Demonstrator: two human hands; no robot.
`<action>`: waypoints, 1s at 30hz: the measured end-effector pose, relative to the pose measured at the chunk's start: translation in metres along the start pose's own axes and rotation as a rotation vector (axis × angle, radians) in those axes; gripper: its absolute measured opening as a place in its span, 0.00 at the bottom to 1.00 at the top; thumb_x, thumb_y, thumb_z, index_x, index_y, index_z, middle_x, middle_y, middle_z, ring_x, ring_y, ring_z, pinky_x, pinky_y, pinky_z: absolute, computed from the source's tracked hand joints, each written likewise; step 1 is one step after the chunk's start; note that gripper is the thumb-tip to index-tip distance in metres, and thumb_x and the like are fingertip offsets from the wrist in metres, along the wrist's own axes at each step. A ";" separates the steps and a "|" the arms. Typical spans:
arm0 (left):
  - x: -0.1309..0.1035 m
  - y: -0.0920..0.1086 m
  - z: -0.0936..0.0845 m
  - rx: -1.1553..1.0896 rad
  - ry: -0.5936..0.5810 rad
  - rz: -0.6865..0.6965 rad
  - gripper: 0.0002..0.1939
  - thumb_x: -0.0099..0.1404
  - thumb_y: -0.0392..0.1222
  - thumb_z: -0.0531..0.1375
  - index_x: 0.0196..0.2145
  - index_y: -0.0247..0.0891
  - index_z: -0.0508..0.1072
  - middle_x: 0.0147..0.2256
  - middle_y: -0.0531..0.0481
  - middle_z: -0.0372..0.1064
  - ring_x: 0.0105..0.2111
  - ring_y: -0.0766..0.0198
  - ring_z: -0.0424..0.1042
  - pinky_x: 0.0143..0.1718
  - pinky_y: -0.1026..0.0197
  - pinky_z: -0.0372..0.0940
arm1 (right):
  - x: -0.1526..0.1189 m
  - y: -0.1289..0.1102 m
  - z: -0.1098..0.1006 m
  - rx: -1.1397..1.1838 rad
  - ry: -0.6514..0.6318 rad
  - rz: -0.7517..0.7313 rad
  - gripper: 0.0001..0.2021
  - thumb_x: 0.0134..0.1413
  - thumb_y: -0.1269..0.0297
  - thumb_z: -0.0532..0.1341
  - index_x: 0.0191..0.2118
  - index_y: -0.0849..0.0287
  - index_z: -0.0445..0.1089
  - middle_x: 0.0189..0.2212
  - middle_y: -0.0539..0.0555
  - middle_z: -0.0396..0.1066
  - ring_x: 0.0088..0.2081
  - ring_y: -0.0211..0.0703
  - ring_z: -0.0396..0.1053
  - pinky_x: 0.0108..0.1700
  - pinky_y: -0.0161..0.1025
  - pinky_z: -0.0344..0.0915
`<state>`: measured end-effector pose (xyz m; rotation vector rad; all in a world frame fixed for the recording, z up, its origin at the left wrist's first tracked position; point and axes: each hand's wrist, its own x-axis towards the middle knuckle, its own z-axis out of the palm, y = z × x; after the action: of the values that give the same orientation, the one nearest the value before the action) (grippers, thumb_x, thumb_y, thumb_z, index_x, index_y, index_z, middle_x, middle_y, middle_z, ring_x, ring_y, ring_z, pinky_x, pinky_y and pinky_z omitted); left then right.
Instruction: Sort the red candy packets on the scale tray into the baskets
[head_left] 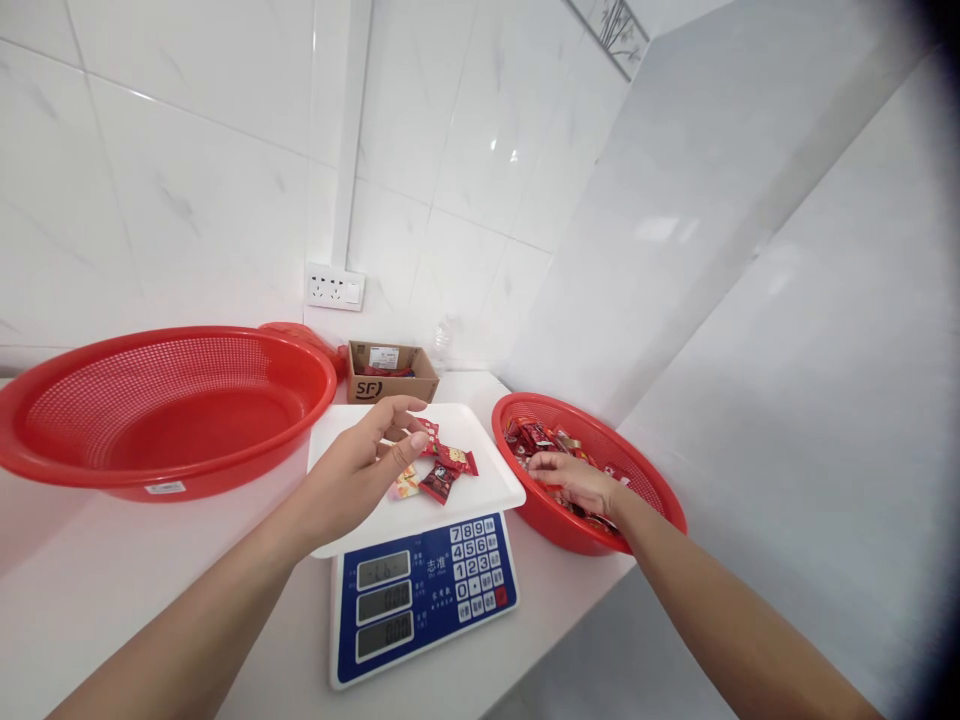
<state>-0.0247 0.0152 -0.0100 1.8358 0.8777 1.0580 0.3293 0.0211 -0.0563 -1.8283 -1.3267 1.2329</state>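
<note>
My left hand (367, 468) hovers over the white weighing tray (337, 530), thumb and fingers apart, with nothing held. Beneath and beside its fingertips, several small wrapped snack packets (456, 460), mostly red and one pale yellow, lie on the tray. Under the tray is a blue-and-white digital scale (439, 600) with a keypad and three display windows. My right hand (574, 483) reaches into the right red basket (652, 490), among many wrapped packets (536, 435). Its fingers are bent together toward the thumb; what lies between the fingertips is hard to make out.
A large red perforated basket (187, 475) stands on the left of the white table (270, 620). Behind the tray sits a small cardboard box (390, 388) with packets inside, beside a red bag (315, 340). A tiled wall with a socket (334, 288) rises behind.
</note>
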 end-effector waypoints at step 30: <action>0.014 -0.013 -0.001 -0.408 0.147 -0.037 0.22 0.63 0.43 0.60 0.54 0.41 0.64 0.34 0.53 0.71 0.35 0.62 0.73 0.38 0.56 0.71 | -0.013 -0.098 0.118 -0.131 -0.024 -0.567 0.07 0.53 0.60 0.61 0.34 0.57 0.66 0.26 0.46 0.67 0.28 0.38 0.64 0.33 0.37 0.62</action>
<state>-0.0216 0.0330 -0.0164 1.4121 0.7137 1.2569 0.1809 0.0353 -0.0189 -1.3687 -1.8095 0.8772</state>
